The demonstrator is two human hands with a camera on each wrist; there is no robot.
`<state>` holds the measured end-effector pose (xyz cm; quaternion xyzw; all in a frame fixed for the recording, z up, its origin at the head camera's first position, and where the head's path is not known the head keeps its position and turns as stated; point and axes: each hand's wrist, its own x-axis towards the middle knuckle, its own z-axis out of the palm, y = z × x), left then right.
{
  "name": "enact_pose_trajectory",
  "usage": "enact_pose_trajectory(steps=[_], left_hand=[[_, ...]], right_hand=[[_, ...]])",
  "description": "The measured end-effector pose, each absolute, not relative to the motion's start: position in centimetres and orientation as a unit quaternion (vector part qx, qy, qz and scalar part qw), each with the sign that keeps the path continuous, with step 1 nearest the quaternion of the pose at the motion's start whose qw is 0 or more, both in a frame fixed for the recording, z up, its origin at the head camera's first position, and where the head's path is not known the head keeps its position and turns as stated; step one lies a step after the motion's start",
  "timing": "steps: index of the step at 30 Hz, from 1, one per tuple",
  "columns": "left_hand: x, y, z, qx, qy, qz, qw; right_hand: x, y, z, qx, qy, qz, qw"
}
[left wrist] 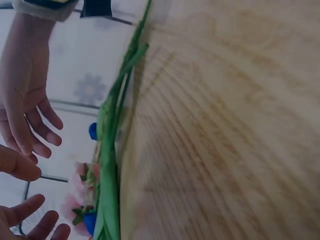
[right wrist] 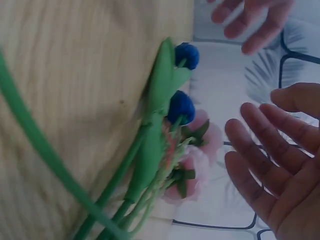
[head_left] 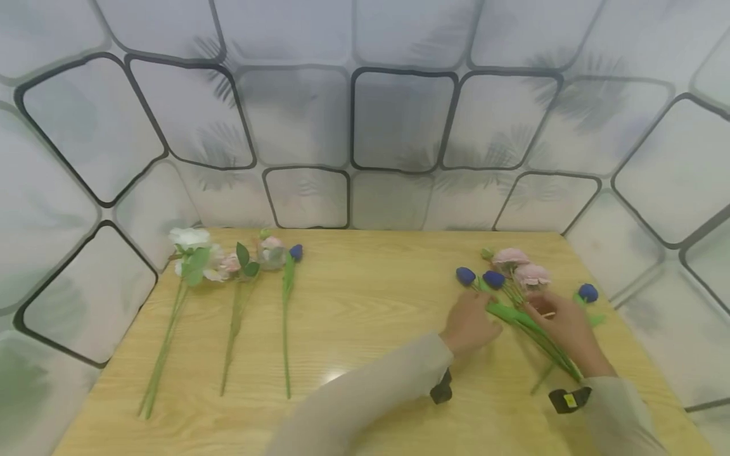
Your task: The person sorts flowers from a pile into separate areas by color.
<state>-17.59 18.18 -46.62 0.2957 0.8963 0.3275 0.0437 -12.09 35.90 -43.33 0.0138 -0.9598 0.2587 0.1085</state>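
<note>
A bunch of artificial flowers lies on the right of the table in the head view. It has pink blooms [head_left: 531,277], two blue tulips [head_left: 493,280] and long green leaves [head_left: 513,314]. My left hand [head_left: 470,324] hovers at the left of the bunch, and my right hand [head_left: 564,326] is over its stems. Both hands hold nothing; in the right wrist view the right fingers [right wrist: 255,155] are spread apart beside the blooms. Loosely bent fingers [left wrist: 30,215] of the left hand show in the left wrist view. Another blue tulip [head_left: 588,292] lies to the right of the right hand.
On the table's left lie a white-flowered stem [head_left: 191,238], a pale pink rose stem [head_left: 230,263], a pink bloom [head_left: 271,252] and a blue tulip [head_left: 296,252]. A patterned backdrop [head_left: 399,120] stands behind the wooden table [head_left: 371,297].
</note>
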Motion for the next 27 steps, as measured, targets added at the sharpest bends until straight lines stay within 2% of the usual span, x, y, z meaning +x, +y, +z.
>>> enact_pose_trajectory(steps=[6,9,14,17,27], left_hand=[[-18.4,21.3,-48.0,0.298,0.910,0.286,0.038],[-17.9,22.3,-48.3,0.291,0.906,0.300,0.073],[-16.8,23.1,-48.3,0.240,0.882,0.369,0.170],[-16.3,23.2,-48.4,0.201,0.866,0.408,0.210],[-15.5,23.6,-49.0,0.179,0.837,0.463,0.233]], right_hand=[[-12.1,36.6,-44.9,0.002,-0.973,0.231,0.018],[-11.8,36.9,-45.5,0.000,-0.976,0.220,-0.003],[-11.6,37.2,-46.6,0.008,-0.980,0.197,-0.009],[-11.6,37.2,-47.0,0.014,-0.983,0.185,-0.007],[-12.1,37.0,-46.9,0.008,-0.984,0.176,-0.025]])
